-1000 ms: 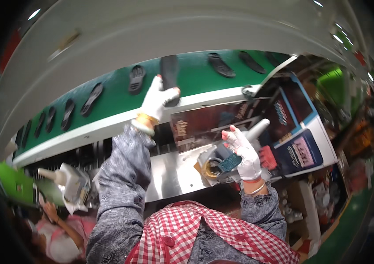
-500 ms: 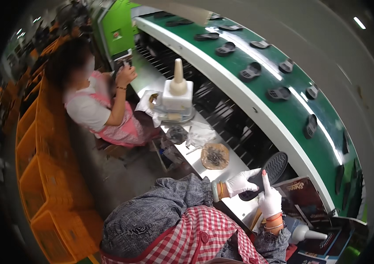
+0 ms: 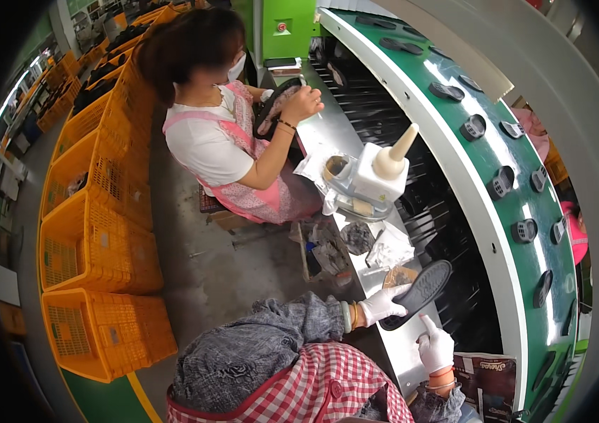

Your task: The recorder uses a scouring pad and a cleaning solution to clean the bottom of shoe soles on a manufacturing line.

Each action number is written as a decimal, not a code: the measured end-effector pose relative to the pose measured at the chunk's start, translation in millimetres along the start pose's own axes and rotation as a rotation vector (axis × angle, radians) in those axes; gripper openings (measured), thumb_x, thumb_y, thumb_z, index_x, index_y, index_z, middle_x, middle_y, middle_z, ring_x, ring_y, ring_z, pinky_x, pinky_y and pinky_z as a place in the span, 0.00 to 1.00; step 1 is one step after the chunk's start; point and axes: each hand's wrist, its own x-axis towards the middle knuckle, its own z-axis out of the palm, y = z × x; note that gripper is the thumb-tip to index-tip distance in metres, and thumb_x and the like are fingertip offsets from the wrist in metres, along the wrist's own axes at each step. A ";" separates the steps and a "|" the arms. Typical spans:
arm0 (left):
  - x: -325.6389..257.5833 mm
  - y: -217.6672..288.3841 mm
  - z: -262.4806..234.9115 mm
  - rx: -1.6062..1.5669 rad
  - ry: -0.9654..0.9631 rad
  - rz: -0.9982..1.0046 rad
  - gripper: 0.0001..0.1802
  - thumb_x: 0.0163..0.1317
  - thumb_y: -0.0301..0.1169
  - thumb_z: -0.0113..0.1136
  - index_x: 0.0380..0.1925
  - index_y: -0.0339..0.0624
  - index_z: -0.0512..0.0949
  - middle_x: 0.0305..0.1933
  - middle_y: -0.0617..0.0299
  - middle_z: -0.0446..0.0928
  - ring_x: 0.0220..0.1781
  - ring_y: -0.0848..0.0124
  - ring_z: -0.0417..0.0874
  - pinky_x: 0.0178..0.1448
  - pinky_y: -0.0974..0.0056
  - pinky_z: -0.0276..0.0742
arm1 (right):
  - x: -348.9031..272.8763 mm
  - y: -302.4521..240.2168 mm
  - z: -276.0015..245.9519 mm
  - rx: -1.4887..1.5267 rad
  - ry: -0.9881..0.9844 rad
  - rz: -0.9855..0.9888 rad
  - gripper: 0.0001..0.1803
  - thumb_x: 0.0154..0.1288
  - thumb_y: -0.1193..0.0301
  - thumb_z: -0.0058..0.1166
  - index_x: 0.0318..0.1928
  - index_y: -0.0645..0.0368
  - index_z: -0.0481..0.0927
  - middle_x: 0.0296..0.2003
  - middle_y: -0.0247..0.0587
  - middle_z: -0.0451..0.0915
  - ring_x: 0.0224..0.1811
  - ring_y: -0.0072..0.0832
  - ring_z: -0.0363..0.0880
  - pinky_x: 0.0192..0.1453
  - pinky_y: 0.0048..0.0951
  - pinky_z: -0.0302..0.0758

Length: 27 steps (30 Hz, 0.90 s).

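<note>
A black shoe sole (image 3: 428, 285), with a grooved tread, is tilted over the metal ledge. My left hand (image 3: 384, 304), in a white glove, is closed on its lower left edge. Just below the sole's right side, my right hand (image 3: 437, 348) is apart from it, also gloved. Its index finger is stretched out with a bare tip, the other fingers curl in, and no object shows in it. Behind the sole lies a brown, partly covered tray (image 3: 399, 275). A crumpled white cloth (image 3: 391, 247) lies beyond it.
A white bottle with a cone nozzle (image 3: 383, 173) stands farther along the metal ledge (image 3: 398, 352). The green conveyor (image 3: 479, 106) carries several soles on the right. At left, a co-worker (image 3: 208, 148) handles a dark shoe beside orange crates (image 3: 109, 328).
The view has swung left, bringing more crates and the co-worker into sight. My right index finger has come away from the sole, which stays in my left hand.
</note>
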 end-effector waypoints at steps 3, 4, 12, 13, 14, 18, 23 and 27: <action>-10.2 12.3 -18.2 -0.014 -0.032 -0.134 0.43 0.54 0.23 0.59 0.69 0.29 0.49 0.65 0.50 0.64 0.64 0.68 0.67 0.66 0.68 0.63 | 6.8 -28.5 -14.6 0.032 0.174 0.058 0.28 0.51 0.78 0.51 0.56 0.50 0.75 0.23 0.43 0.78 0.28 0.41 0.78 0.36 0.41 0.74; -14.7 10.8 -21.9 -0.068 -0.076 -0.175 0.44 0.54 0.24 0.58 0.69 0.29 0.48 0.66 0.49 0.63 0.66 0.68 0.65 0.67 0.68 0.62 | 2.0 -25.7 -15.9 -0.030 0.225 0.072 0.28 0.52 0.78 0.52 0.58 0.54 0.73 0.28 0.43 0.79 0.32 0.40 0.76 0.39 0.40 0.73; -26.7 -1.9 -40.3 -0.465 -0.146 -0.403 0.45 0.49 0.18 0.47 0.71 0.45 0.48 0.58 0.54 0.70 0.52 0.68 0.76 0.54 0.65 0.75 | -30.7 16.6 -31.4 0.324 0.652 0.329 0.20 0.68 0.68 0.49 0.59 0.58 0.73 0.43 0.40 0.78 0.39 0.29 0.75 0.34 0.25 0.72; -27.9 2.3 -33.3 -0.458 -0.149 -0.445 0.45 0.49 0.19 0.47 0.71 0.46 0.49 0.58 0.51 0.70 0.53 0.62 0.77 0.55 0.57 0.78 | -45.2 29.0 -28.5 0.551 0.728 0.470 0.19 0.71 0.64 0.47 0.59 0.57 0.73 0.46 0.38 0.78 0.39 0.25 0.76 0.30 0.21 0.72; -26.3 2.6 -24.5 -0.479 -0.207 -0.474 0.45 0.49 0.19 0.48 0.70 0.46 0.49 0.58 0.48 0.69 0.54 0.57 0.77 0.54 0.50 0.79 | -61.4 41.3 -23.4 0.744 0.817 0.578 0.20 0.71 0.62 0.46 0.59 0.57 0.73 0.48 0.38 0.77 0.35 0.22 0.77 0.29 0.19 0.73; -18.6 -20.7 13.0 -0.516 -0.285 -0.606 0.26 0.66 0.37 0.40 0.63 0.40 0.62 0.55 0.48 0.73 0.53 0.55 0.79 0.50 0.53 0.80 | -145.4 99.6 7.6 1.073 1.123 0.809 0.22 0.72 0.56 0.43 0.54 0.61 0.74 0.46 0.43 0.77 0.18 0.17 0.75 0.21 0.15 0.71; -7.1 -42.3 89.1 -0.362 -0.275 -0.738 0.24 0.68 0.38 0.34 0.59 0.37 0.66 0.48 0.46 0.77 0.43 0.59 0.83 0.44 0.60 0.83 | -246.3 131.2 43.9 1.117 1.351 0.967 0.17 0.69 0.59 0.51 0.49 0.59 0.77 0.33 0.34 0.80 0.17 0.16 0.72 0.20 0.14 0.66; -4.2 -60.9 149.3 -0.386 -0.342 -0.732 0.24 0.66 0.38 0.39 0.60 0.41 0.67 0.51 0.52 0.77 0.48 0.58 0.82 0.44 0.57 0.82 | -304.1 141.7 66.4 1.026 1.302 1.153 0.14 0.64 0.66 0.59 0.45 0.61 0.80 0.31 0.33 0.81 0.17 0.15 0.73 0.20 0.16 0.65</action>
